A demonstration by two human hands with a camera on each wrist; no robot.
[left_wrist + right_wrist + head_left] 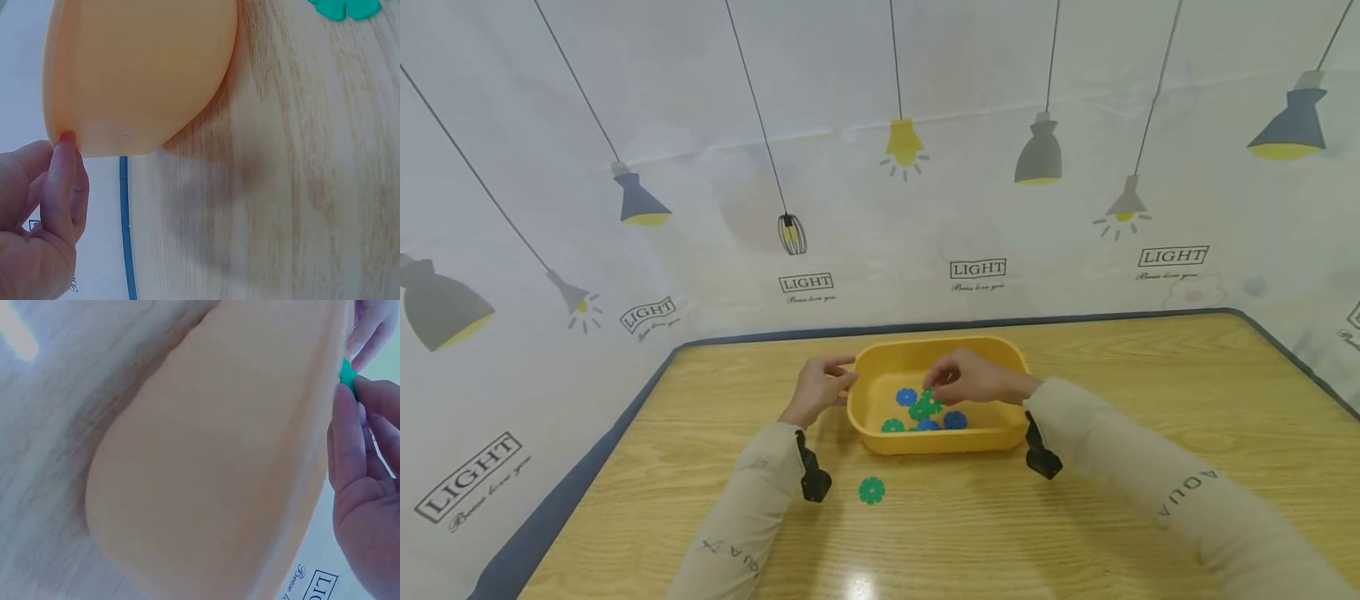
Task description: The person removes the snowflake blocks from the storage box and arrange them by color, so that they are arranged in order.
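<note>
A yellow plastic basin (910, 443) stands on the table with green and blue flower-shaped building discs inside. At its left end, my left hand (817, 389) holds the rim; in the left wrist view one fingertip (67, 135) presses the outer wall. My right hand (973, 379) is over the basin, pinching a green disc (348, 376) between thumb and finger. Below that hand lie several discs, among them a blue disc (906, 397), another blue disc (955, 420) and a green disc (892, 426). The front wall partly hides some discs.
One loose green disc (872, 490) lies on the wooden table (970, 533) in front of the basin. Behind the table rises a pale wall covering (865, 208) printed with lamps. A dark blue band (760, 337) runs along the table's far edge.
</note>
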